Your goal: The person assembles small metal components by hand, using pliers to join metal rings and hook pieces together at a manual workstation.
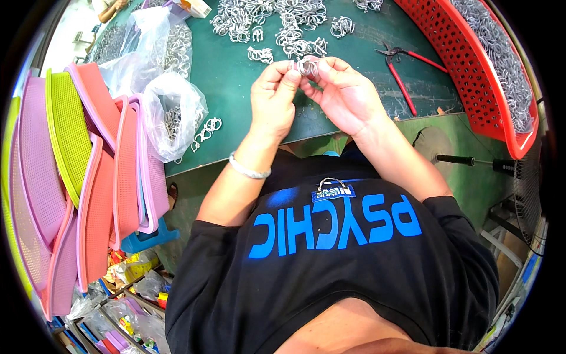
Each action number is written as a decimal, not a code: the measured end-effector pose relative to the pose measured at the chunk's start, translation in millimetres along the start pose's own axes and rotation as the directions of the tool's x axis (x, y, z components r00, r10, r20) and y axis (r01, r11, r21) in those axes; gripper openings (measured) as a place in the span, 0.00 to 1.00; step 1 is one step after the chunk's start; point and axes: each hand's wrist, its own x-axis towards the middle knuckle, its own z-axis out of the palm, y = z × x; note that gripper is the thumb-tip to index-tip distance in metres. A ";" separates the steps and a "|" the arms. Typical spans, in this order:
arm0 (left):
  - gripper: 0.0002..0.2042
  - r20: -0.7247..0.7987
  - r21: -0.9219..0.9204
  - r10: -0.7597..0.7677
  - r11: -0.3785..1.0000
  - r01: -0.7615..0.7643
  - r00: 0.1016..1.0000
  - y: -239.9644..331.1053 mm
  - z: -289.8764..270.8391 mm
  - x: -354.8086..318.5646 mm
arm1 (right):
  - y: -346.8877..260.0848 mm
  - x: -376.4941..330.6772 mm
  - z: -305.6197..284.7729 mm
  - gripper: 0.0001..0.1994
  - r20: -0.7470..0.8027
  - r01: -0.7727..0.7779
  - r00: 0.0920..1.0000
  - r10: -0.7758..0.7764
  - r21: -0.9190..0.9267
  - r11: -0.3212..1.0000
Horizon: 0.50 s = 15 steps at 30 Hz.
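Observation:
Between my hands, over the near part of the green table (227, 100), are small silver metal rings (307, 67). My left hand (273, 97) pinches them from the left with thumb and forefinger. My right hand (349, 97) grips them from the right between thumb and fingers, its palm partly turned up. How the rings join is too small to make out. Just beyond my fingers lie a small cluster of the same rings (260, 55) and larger heaps of rings (290, 29). Red-handled cutters (403, 88) rest with handles spread to the right of my right hand.
A red perforated basket (484, 103) full of grey metal pieces stands at the right. A clear plastic bag (172, 106) holding rings sits at the left, with several loose rings (206, 133) beside it. Stacked coloured plastic baskets (94, 218) fill the left side, by a blue stool (150, 237).

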 end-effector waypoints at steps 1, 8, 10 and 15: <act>0.05 0.019 0.114 0.043 0.993 -0.045 0.999 2.2 -2.1 0.3 | -1.0 -1.3 0.5 0.03 0.009 -0.028 1.000 0.028 -0.036 0.999; 0.04 0.076 0.031 -0.024 0.999 0.022 0.997 24.1 -6.4 1.2 | -6.6 -5.5 10.0 0.03 -0.019 -0.008 1.000 0.004 -0.239 0.971; 0.05 0.028 -0.019 -0.098 0.995 0.099 0.995 28.3 0.3 1.1 | -9.5 -2.6 2.4 0.03 0.021 -0.029 0.999 0.035 -0.257 0.966; 0.05 0.036 0.065 -0.126 0.990 0.124 0.991 34.9 4.9 -2.3 | -16.9 -1.1 -4.6 0.03 0.130 -0.056 0.987 0.096 -0.287 0.956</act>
